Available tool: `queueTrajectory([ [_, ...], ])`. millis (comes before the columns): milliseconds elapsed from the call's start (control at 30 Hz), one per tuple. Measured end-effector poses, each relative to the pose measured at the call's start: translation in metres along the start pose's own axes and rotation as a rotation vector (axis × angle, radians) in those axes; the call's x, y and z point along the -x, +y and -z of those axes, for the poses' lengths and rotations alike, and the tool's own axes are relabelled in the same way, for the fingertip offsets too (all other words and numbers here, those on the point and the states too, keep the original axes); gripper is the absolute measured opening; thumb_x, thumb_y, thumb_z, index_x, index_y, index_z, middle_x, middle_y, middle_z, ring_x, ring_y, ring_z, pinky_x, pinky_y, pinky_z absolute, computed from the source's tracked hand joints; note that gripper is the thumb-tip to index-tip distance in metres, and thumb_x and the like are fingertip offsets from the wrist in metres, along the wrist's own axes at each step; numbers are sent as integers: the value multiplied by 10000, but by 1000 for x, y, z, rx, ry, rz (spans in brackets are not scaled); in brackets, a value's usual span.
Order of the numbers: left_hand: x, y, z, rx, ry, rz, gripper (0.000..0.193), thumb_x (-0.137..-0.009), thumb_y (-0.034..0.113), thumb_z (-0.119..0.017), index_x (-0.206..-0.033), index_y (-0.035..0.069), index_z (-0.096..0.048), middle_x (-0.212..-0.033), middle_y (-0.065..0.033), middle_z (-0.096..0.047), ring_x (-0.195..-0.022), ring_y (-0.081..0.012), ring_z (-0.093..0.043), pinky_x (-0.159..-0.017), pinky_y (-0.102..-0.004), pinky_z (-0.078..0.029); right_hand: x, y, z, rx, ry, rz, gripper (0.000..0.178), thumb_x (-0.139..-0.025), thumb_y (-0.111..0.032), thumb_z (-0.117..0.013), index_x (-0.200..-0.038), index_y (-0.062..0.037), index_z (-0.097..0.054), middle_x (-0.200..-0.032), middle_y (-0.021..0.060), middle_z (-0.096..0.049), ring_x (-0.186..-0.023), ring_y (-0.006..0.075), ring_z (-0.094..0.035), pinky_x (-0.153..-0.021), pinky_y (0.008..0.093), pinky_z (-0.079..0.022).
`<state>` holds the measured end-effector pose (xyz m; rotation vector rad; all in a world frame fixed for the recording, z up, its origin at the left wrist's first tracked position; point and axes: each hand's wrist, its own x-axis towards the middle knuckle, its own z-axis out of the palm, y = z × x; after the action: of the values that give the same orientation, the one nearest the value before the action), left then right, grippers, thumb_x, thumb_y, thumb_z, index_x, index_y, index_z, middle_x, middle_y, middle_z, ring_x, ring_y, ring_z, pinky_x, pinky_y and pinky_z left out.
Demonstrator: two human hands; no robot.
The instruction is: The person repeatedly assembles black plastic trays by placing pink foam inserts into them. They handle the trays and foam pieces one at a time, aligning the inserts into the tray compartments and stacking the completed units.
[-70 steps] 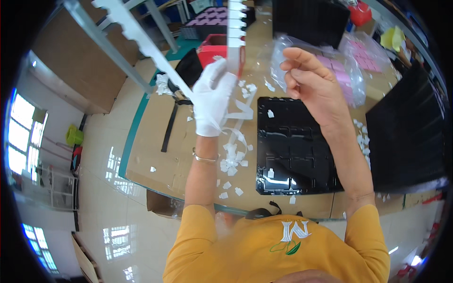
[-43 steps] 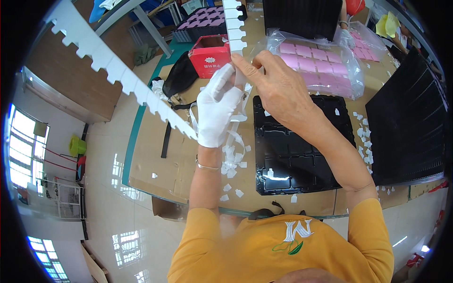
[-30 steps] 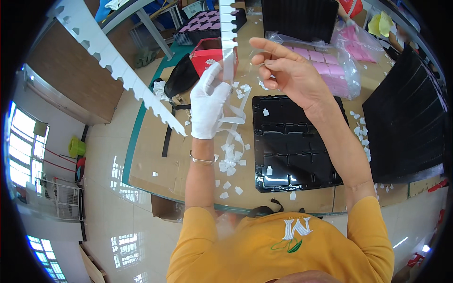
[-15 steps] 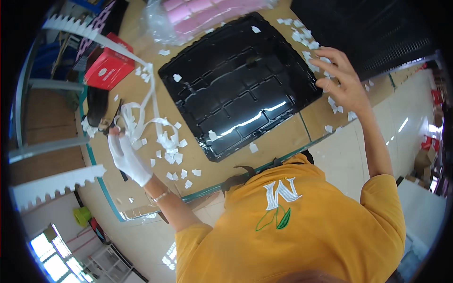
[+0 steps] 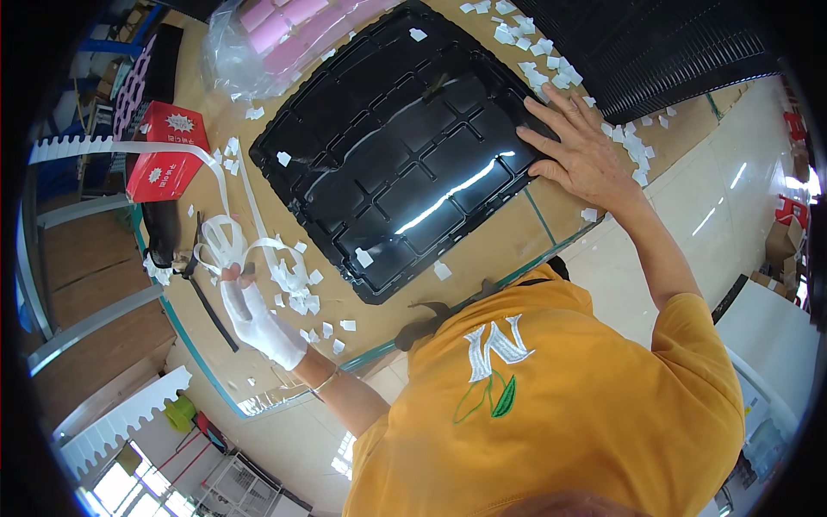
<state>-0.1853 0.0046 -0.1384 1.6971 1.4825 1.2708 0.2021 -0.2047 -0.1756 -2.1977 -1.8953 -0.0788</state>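
A large black plastic tray (image 5: 422, 159) with moulded ridges lies on the table in front of me, a few small white stickers scattered on it. At its right edge rests my right hand (image 5: 581, 155), bare, fingers spread and empty. My left hand (image 5: 263, 323) wears a white glove with bare fingertips. Its bent fingers close at the lower end of a looped white strip (image 5: 222, 241); the exact grip is partly hidden. A heap of small white pieces (image 5: 301, 289) lies beside those fingers, close to the tray's left corner.
A red box (image 5: 168, 151) stands at the far left, below a hanging notched white strip (image 5: 95, 148). Pink items in clear plastic wrap (image 5: 237, 60) lie behind the tray. More white pieces (image 5: 560, 69) lie near a dark ribbed panel (image 5: 663, 52) at the far right.
My view has shifted. My right hand has come down onto the tray's right edge, its fingers flatter. My left hand has moved right, to the looped white strip.
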Motion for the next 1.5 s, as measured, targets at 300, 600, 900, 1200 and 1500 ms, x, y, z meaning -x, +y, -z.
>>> queueTrajectory([
  [300,16,6,-12,-15,-67,32,329,-945,104,-567,-1235,-48,-598,-1168,-91,-633,-1025,-172,-581,-949,-316,-444,1,-10,10,27,187,56,380,-853,-356,-649,-1142,-111,-684,-1304,90,-547,-1311,252,-413,-1104,465,-315],
  [600,24,-24,-24,-365,-293,-56,247,-906,111,-627,-1118,-9,-669,-1040,-123,-687,-946,-203,-646,-873,-310,-492,-21,2,6,-25,216,-149,249,-861,-121,-650,-1082,-9,-633,-942,130,-586,-890,320,-599,-779,408,-494],
  [900,16,-18,-31,-584,-265,-291,186,-855,89,-621,-1016,17,-680,-988,-154,-672,-901,-338,-633,-802,-395,-508,7,-17,13,-91,-15,-325,245,-803,-138,-720,-1002,-26,-630,-907,130,-651,-805,345,-642,-693,425,-504],
  [1200,-104,9,-86,-531,-152,-666,187,-830,80,-628,-1004,38,-682,-1022,-167,-667,-954,-343,-636,-838,-401,-513,-31,-23,41,-69,-13,-294,188,-857,-163,-682,-941,-30,-580,-872,135,-663,-777,345,-652,-671,412,-504],
  [1500,-130,-17,-119,-681,-623,-517,221,-787,166,-672,-990,90,-715,-920,-116,-671,-881,-308,-643,-799,-399,-500,-92,-27,39,-169,133,-131,162,-908,-161,-627,-997,-27,-619,-930,136,-661,-825,345,-650,-701,410,-507],
])
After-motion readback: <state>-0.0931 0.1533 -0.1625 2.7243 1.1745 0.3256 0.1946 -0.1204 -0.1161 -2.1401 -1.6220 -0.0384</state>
